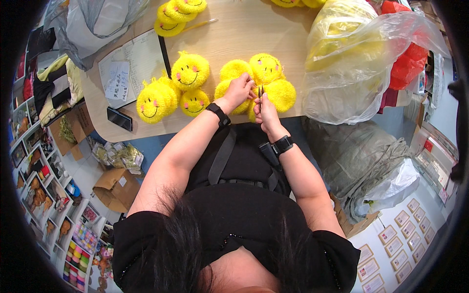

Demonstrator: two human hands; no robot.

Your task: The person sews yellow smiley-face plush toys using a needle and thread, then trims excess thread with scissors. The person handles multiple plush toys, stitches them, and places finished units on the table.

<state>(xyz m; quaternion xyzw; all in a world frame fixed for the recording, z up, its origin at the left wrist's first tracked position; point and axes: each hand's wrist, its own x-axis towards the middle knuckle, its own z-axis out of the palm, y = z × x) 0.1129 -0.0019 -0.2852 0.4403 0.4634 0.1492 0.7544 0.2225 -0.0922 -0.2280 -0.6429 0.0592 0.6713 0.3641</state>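
In my right hand (pixel 267 113) is a small pair of dark-bladed thread snips (pixel 260 97), its tips pointing away from me. My left hand (pixel 240 91) is just left of the blades, thumb and fingers pinched together over the yellow pieces; whether a thread is between them is too small to tell. Around both hands lie several fuzzy yellow round crocheted pieces, one with a smiling face (pixel 266 68) behind the hands and a plain one (pixel 280 96) to the right. Further left rest more smiley pieces, among them a large one (pixel 190 71) and a front one (pixel 149 105).
An open notebook (pixel 143 55) bearing writing and a black phone (pixel 119 119) lie at the left. A pencil (pixel 199 25) is beside stacked smileys (pixel 169 28) at the back. Clear plastic bags (pixel 340 91) bulge over the right side of the wooden table (pixel 234 36); a grey bag (pixel 99 22) stands back left.
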